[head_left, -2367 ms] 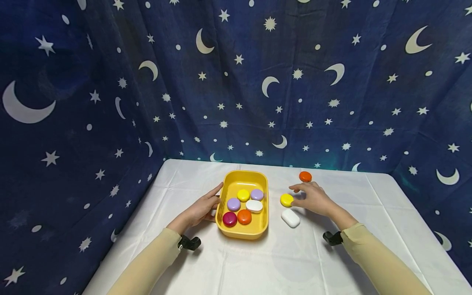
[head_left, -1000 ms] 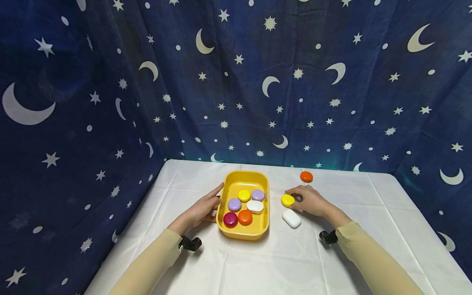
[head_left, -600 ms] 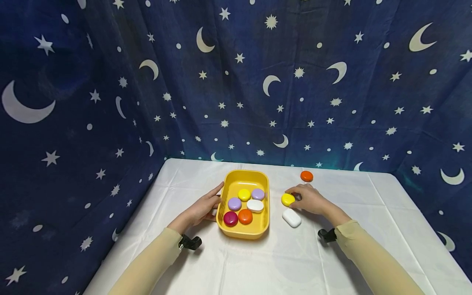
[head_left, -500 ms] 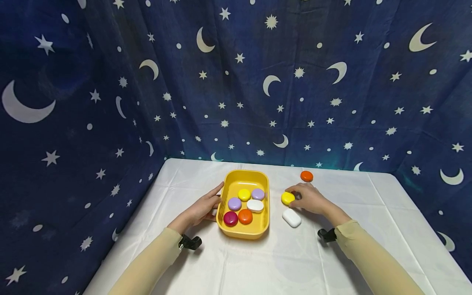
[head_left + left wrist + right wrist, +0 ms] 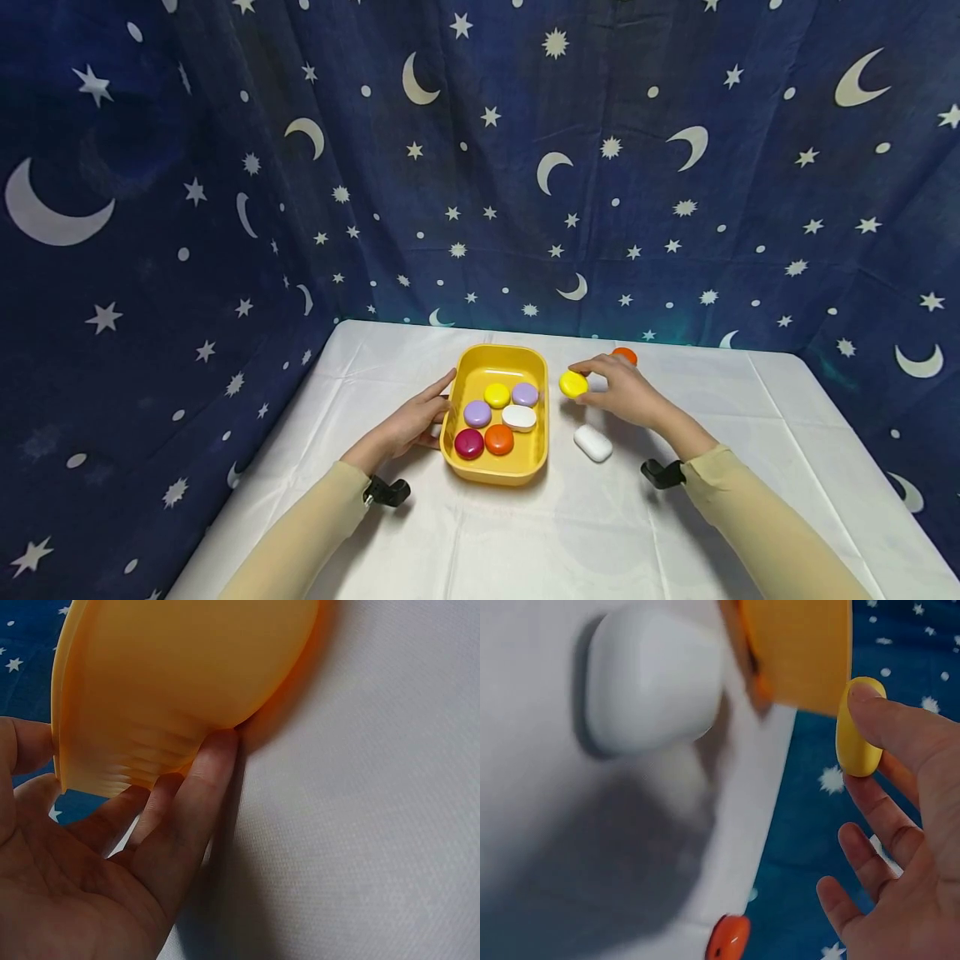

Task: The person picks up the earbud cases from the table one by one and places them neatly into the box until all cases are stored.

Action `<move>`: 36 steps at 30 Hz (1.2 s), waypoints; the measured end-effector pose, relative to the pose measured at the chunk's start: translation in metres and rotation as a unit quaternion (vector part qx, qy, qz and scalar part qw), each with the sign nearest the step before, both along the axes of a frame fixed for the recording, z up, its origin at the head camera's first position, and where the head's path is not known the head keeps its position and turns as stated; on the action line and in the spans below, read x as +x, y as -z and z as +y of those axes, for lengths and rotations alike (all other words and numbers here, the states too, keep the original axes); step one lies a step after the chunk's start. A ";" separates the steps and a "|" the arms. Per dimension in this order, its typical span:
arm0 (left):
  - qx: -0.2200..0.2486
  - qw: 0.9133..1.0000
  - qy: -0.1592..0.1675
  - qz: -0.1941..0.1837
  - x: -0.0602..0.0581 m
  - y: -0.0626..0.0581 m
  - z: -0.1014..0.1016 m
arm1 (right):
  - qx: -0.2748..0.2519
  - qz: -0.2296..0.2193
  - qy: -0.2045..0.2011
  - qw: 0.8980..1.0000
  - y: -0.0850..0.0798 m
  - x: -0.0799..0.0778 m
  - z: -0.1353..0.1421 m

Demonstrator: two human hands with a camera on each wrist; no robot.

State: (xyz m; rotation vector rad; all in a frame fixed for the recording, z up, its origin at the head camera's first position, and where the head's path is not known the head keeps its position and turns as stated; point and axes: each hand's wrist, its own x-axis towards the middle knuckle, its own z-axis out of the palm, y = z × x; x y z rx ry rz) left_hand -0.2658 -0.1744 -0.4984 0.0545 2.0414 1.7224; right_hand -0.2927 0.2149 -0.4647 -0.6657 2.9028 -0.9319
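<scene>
My right hand (image 5: 624, 392) pinches a glossy yellow disc-shaped piece (image 5: 573, 384) between thumb and fingers, just off the right side of a yellow tray (image 5: 493, 477). The right wrist view shows that yellow disc-shaped piece (image 5: 860, 735) on edge, raised off the cloth. My left hand (image 5: 405, 427) rests its extended fingers against the tray's left side. Seen from the left wrist, fingertips of the left hand (image 5: 112, 855) touch the wall of the tray (image 5: 187, 667) and its rim. Inside lie several smooth pieces, among them a yellow one (image 5: 497, 396) and a dark red one (image 5: 468, 444).
On the white-covered table (image 5: 570, 533), a white rounded oblong piece (image 5: 593, 443) lies right of the tray. Farther back, an orange piece (image 5: 626, 355) is partly hidden by my right hand. A dark blue star-and-moon curtain (image 5: 480, 183) hangs behind and at both sides.
My right hand has closed on the yellow disc, lifted it and carried it left towards the tray. The left hand and tray have stayed in place.
</scene>
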 end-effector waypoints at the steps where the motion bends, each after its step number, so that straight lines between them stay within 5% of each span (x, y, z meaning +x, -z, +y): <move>1: 0.000 1.000 0.000 0.000 0.000 0.000 0.000 | -0.005 -0.003 -0.001 1.000 -0.003 0.002 -0.003; 18: 0.001 1.000 -0.001 -0.004 -0.002 0.001 0.000 | 0.041 -0.047 -0.040 0.997 -0.029 0.028 -0.055; 36: 0.005 1.000 0.003 -0.003 0.000 0.001 0.000 | 0.106 -0.012 -0.109 0.988 -0.014 0.037 -0.075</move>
